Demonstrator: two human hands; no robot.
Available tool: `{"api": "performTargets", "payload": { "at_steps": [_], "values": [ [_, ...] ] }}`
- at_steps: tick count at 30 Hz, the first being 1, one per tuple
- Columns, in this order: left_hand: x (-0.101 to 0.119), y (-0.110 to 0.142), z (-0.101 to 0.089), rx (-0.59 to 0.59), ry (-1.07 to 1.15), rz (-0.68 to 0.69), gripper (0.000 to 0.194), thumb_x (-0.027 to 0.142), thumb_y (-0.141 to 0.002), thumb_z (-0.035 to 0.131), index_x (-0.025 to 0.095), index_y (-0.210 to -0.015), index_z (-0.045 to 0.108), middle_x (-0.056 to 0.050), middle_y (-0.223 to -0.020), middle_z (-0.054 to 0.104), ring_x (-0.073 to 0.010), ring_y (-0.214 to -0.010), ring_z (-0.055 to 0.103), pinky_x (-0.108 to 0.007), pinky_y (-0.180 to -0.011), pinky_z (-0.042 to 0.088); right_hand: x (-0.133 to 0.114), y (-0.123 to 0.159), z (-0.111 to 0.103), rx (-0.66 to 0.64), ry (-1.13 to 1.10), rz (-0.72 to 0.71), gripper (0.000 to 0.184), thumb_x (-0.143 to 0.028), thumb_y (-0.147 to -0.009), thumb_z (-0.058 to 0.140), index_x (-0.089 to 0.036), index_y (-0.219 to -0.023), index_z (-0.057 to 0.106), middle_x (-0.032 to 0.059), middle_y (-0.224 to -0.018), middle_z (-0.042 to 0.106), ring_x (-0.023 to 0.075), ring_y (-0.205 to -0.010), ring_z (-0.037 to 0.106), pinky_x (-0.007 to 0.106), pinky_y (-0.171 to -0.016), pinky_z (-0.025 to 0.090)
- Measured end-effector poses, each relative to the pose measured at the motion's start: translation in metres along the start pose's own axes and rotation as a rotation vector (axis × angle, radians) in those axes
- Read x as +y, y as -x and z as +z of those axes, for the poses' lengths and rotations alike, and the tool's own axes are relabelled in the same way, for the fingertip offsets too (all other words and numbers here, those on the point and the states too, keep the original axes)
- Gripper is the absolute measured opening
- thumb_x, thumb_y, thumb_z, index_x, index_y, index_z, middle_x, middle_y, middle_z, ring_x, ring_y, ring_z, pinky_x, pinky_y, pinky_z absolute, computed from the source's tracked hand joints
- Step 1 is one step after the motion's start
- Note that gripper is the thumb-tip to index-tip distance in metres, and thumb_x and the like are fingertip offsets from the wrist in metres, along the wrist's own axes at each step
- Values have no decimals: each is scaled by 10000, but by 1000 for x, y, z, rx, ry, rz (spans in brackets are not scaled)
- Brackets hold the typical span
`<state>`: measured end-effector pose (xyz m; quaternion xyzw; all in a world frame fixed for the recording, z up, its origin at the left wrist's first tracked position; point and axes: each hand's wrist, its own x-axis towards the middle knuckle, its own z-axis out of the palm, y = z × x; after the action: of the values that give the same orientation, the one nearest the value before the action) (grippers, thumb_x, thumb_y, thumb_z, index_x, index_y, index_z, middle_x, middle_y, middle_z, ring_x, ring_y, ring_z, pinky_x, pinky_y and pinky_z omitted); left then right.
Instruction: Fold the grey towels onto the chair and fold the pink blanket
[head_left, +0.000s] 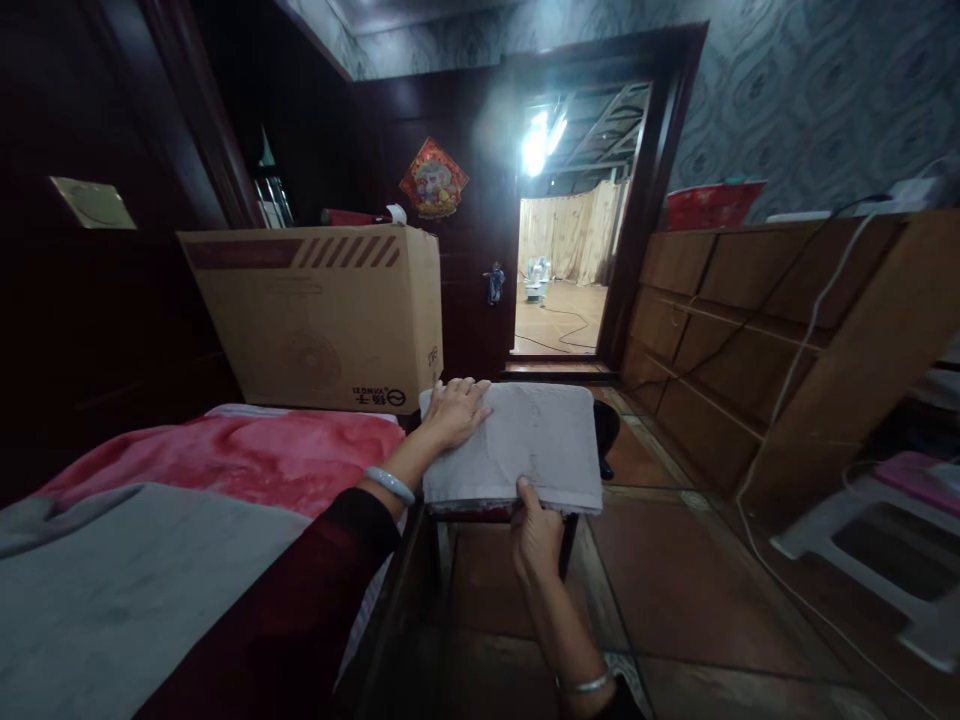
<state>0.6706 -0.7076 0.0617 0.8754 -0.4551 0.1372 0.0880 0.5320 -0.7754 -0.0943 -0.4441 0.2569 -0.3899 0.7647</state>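
A folded light grey cloth (536,440), towel-like, lies flat on a small stool (442,545) whose dark legs show beneath it. My left hand (456,412) rests with fingers stretched out on the cloth's far left part. At the near edge, my right hand (536,530) pinches the cloth, thumb on top and the other fingers hidden below. Several layers show along that near edge.
To the left is a bed with a pink blanket (300,460) and a grey cover (150,560). Behind it stands a large cardboard box (322,320). A wooden cabinet (720,350), a white cable (795,370) and a plastic stool (877,560) are on the right. Ahead, a doorway is open.
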Motion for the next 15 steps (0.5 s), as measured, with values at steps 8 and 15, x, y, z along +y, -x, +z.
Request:
{"api": "performTargets", "payload": {
  "at_steps": [8,15],
  "values": [
    [-1,-1,-1,30,-61,45,555,468,-998,447,279,-1519,452,-122,-1443,572,-325,-1286,518,-507,-1099,365,30,-5,-39,75,-135,-91,392,-514,-740,720,-284,-1023,576,-20,-871,676,180,-817,679,328,-740,581],
    [-1,-1,-2,12,-25,33,581,434,-999,466,263,-1552,418,-125,-1553,497,-314,-1416,440,-531,-1192,290,-43,-28,-57,268,238,-563,343,-453,-846,622,-226,-1100,584,59,-1098,618,208,-1046,595,337,-972,473]
  ]
}}
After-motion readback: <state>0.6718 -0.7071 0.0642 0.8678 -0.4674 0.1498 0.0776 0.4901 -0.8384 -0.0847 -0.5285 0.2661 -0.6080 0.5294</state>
